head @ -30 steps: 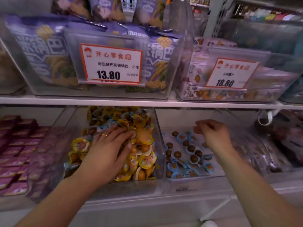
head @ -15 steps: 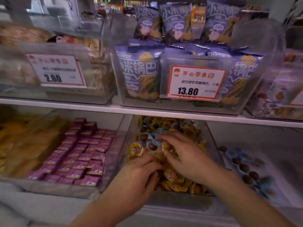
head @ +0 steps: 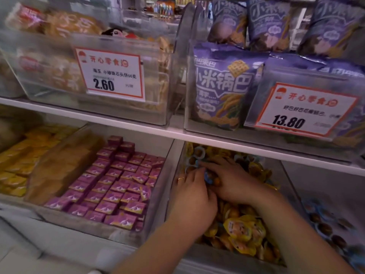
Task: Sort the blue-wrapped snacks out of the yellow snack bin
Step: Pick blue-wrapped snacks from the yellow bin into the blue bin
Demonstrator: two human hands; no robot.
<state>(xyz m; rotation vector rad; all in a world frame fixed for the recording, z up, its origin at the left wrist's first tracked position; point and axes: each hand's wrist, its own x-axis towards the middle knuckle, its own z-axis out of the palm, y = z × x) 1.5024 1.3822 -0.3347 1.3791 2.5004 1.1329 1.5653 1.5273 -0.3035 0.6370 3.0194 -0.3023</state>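
Both hands' grip, left hand [head: 194, 196] and right hand [head: 232, 181], pinches blue-wrapped snacks [head: 207, 176].

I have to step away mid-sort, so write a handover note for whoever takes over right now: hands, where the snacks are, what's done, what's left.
Left hand: in the yellow snack bin, fingers curled among the snacks; a firm hold cannot be confirmed.
Right hand: also in the bin, fingers curled at a blue-wrapped snack; the pinch itself is unclear.
Blue-wrapped snacks: a cluster sits at the bin's back left, among the yellow-wrapped snacks.
Done: some blue ones already lie in the neighbouring bin on the right.
Left: lift out the blue ones at the hands, then the back cluster; check under the yellow pile.
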